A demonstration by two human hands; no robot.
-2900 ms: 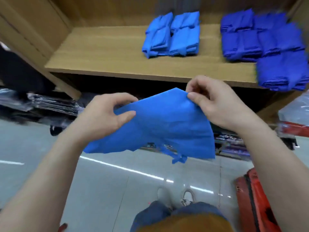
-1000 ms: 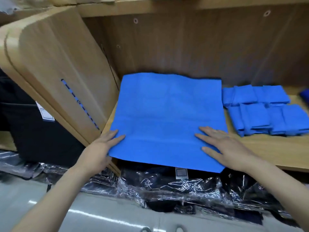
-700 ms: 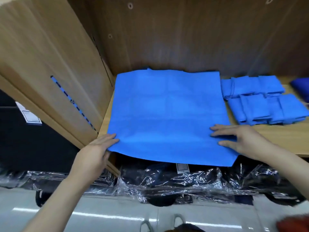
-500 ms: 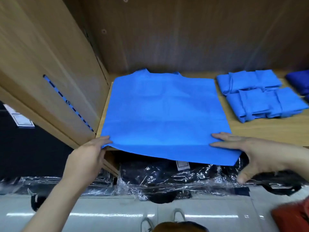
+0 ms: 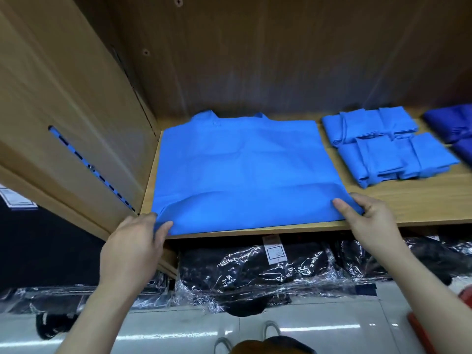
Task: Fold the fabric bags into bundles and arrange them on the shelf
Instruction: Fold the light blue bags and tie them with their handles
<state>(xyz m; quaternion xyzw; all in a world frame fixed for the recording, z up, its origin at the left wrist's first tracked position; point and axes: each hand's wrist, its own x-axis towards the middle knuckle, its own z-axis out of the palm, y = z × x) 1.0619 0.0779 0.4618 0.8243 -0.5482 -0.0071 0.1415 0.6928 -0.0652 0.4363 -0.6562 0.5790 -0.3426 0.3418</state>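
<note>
Down by the person's feet, the toes of two pale shoes [image 5: 271,329] show on a glossy grey floor [image 5: 166,335]. A red object [image 5: 421,333] sits at the lower right edge, too cut off to identify. Just beyond, dark goods in crinkled clear plastic wrap [image 5: 255,274] fill the space under the shelf [image 5: 421,203], and one carries a small white tag [image 5: 274,251].

Both arms reach up to the shelf's front edge. The left hand [image 5: 132,247] pinches the near left corner of the fabric bag [image 5: 245,169]. Its thumb [image 5: 164,226] lies on top of the cloth and the other fingers are tucked beneath the corner, out of sight. The right hand [image 5: 370,221] pinches the near right corner in much the same way, with its thumb [image 5: 341,205] pressed on the top face and its fingers curled round the side edge. Between the two hands the bag's near hem runs along the front lip of the board, and a soft crease crosses the cloth just behind the thumbs.

The bright blue bag lies spread over the left part of the shelf. Its left edge is beside the wooden side panel [image 5: 76,98] and its handles [image 5: 212,117] point toward the back panel [image 5: 255,60]. To its right, apart from it, light blue folded bundles [image 5: 388,149] sit in two rows. Darker blue bundles [image 5: 452,123] lie at the far right edge, blurred.
</note>
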